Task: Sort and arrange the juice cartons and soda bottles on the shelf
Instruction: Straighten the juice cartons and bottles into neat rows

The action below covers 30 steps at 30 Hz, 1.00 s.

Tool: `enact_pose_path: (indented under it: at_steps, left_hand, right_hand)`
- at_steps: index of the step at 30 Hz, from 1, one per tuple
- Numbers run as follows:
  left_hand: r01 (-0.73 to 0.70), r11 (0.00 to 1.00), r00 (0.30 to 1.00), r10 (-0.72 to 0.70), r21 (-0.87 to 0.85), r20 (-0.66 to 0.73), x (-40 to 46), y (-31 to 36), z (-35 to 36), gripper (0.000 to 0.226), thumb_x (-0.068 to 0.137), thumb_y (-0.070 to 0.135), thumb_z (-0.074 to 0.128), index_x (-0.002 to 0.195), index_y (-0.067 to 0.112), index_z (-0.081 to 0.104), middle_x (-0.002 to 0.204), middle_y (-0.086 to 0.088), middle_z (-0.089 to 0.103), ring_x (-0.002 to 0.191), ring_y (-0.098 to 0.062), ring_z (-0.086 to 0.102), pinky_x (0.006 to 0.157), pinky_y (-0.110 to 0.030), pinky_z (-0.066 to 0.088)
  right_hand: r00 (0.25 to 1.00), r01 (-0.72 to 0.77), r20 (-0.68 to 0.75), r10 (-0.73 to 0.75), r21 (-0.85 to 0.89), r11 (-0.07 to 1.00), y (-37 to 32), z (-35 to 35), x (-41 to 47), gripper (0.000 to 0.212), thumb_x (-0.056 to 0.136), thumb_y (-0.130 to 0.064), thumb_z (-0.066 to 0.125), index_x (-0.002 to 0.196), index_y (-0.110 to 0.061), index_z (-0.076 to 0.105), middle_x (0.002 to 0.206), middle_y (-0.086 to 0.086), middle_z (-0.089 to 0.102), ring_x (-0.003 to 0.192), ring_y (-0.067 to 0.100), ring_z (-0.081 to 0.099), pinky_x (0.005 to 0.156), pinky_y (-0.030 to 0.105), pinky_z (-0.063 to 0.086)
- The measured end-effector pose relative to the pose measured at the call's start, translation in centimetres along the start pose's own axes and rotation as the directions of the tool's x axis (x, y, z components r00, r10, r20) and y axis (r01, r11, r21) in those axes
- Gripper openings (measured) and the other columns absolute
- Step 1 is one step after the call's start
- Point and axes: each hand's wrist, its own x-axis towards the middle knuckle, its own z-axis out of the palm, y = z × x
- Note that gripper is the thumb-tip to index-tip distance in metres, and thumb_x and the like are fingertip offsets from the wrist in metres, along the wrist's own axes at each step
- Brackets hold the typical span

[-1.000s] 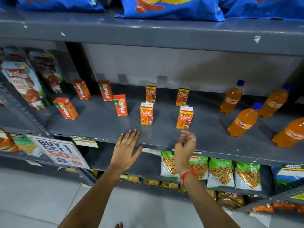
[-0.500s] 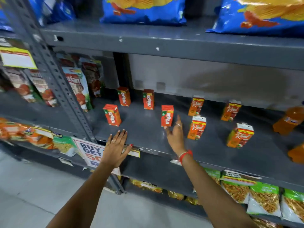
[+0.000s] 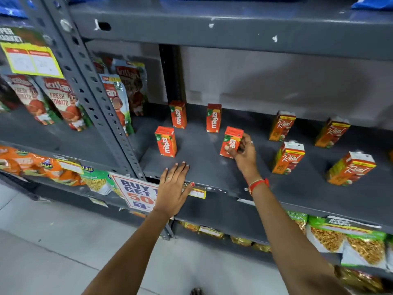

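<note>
Head view: small red-orange Maaza cardboard juice carton stands on the dark grey metal shelf, front row, tilted a bit toward the right, held by the right hand, thumb on the printed front face, fingers round the right side and back. Judgement: a light, stiff little box with smooth coated board, likely to dent if squeezed and easy to tip, so best pinched across the two broad faces around mid-height, roughly as it is gripped at present. Left hand lies flat and wide with fingers spread, palm down on the shelf's front lip, holding nothing, just over the yellow price tag. Count of red Maaza cartons: four; the held one, a front-left one and two at the back, all well apart from each other. Orange-and-white Real juice cartons with gabled tops: four visible to the right, two at the back, two in front, the far-right one turned askew. Soda bottles: none clearly in view, only an orange sliver at the right edge, can't tell. Red tomato sauce pouches stand in the neighbouring bay left of the perforated upright. White promo sign hangs below the shelf edge.
</note>
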Motion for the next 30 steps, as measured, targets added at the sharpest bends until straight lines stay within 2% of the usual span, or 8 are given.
enact_pose_path:
  at_steps: [3,9,12,14,16,18,21,30]
  left_hand:
    - [0.004,1.000,1.000,-0.004,-0.018,-0.020,0.0,-0.1,0.1,0.066,0.090,0.057,0.011,0.138,0.017,0.033,0.145,-0.003,0.040,0.136,-0.021,0.030,0.111,-0.034,0.006]
    - [0.015,1.000,0.999,-0.016,-0.023,-0.048,0.4,0.3,-0.2,0.061,0.089,0.052,0.024,0.136,0.016,0.035,0.141,-0.005,0.045,0.131,-0.024,0.037,0.109,-0.040,0.020]
    - [0.093,0.971,0.990,-0.114,-0.220,-0.084,1.8,1.2,-1.6,0.061,0.088,0.050,0.027,0.136,0.014,0.036,0.134,-0.008,0.051,0.122,-0.025,0.044,0.103,-0.037,0.028]
    - [0.164,0.827,0.975,-0.218,-0.538,-0.036,3.1,2.4,-2.5,0.053,0.093,0.042,0.033,0.138,0.015,0.033,0.142,-0.006,0.042,0.130,-0.021,0.037,0.107,-0.032,0.025]
    - [0.264,0.523,0.946,-0.306,-0.810,0.110,4.6,4.2,-2.9,0.046,0.097,0.033,0.033,0.140,0.016,0.029,0.148,-0.002,0.031,0.137,-0.015,0.025,0.110,-0.025,0.018]
    - [0.346,0.279,0.898,-0.377,-0.896,0.229,6.0,5.2,-2.7,0.046,0.097,0.031,0.030,0.140,0.014,0.028,0.149,-0.001,0.029,0.138,-0.014,0.023,0.113,-0.026,0.015]
    - [0.412,0.089,0.839,-0.426,-0.907,0.340,7.9,5.3,-2.2,0.050,0.096,0.038,0.028,0.139,0.012,0.030,0.150,-0.005,0.029,0.137,-0.016,0.026,0.116,-0.034,0.017]
    - [0.365,0.156,0.899,-0.316,-0.918,0.304,8.0,6.2,-1.8,0.054,0.096,0.041,0.014,0.128,0.013,0.047,0.135,-0.008,0.049,0.118,-0.010,0.042,0.102,-0.024,0.026]
  right_hand:
    - [0.998,-0.006,0.064,0.004,0.032,0.999,-0.2,2.2,-0.5,0.055,0.078,0.001,0.068,0.127,-0.007,0.043,0.114,0.006,0.057,0.099,0.013,0.059,0.076,0.011,0.052]
    - [0.991,-0.034,0.128,0.034,-0.004,0.999,0.8,4.7,-1.0,0.058,0.079,-0.004,0.069,0.131,-0.008,0.042,0.126,0.011,0.058,0.113,0.024,0.058,0.089,0.025,0.052]
    - [0.992,-0.026,0.122,0.025,0.008,1.000,0.8,4.8,-1.6,0.061,0.081,-0.007,0.068,0.135,-0.010,0.039,0.131,0.013,0.056,0.116,0.021,0.057,0.092,0.021,0.052]
    - [0.996,-0.015,0.089,0.011,0.054,0.998,0.7,4.6,-2.4,0.056,0.085,-0.009,0.063,0.135,-0.012,0.038,0.132,0.007,0.053,0.117,0.014,0.054,0.090,0.011,0.048]
    - [0.999,-0.034,0.042,0.029,0.110,0.993,0.6,4.3,-3.3,0.049,0.091,-0.017,0.056,0.136,-0.016,0.038,0.133,0.000,0.050,0.120,0.008,0.049,0.093,0.010,0.045]
    - [0.998,-0.066,0.013,0.065,0.128,0.990,0.6,4.1,-3.6,0.044,0.094,-0.023,0.049,0.137,-0.017,0.040,0.136,-0.002,0.049,0.122,0.007,0.047,0.098,0.015,0.041]
    - [0.997,-0.071,0.000,0.071,0.067,0.995,0.7,4.2,-3.5,0.040,0.097,-0.026,0.043,0.136,-0.017,0.043,0.135,-0.004,0.051,0.122,0.008,0.048,0.106,0.023,0.039]
    - [1.000,-0.015,0.002,0.015,-0.051,0.999,1.1,4.3,-3.8,0.035,0.097,-0.022,0.042,0.131,-0.015,0.051,0.132,0.007,0.057,0.120,0.014,0.053,0.110,0.039,0.040]
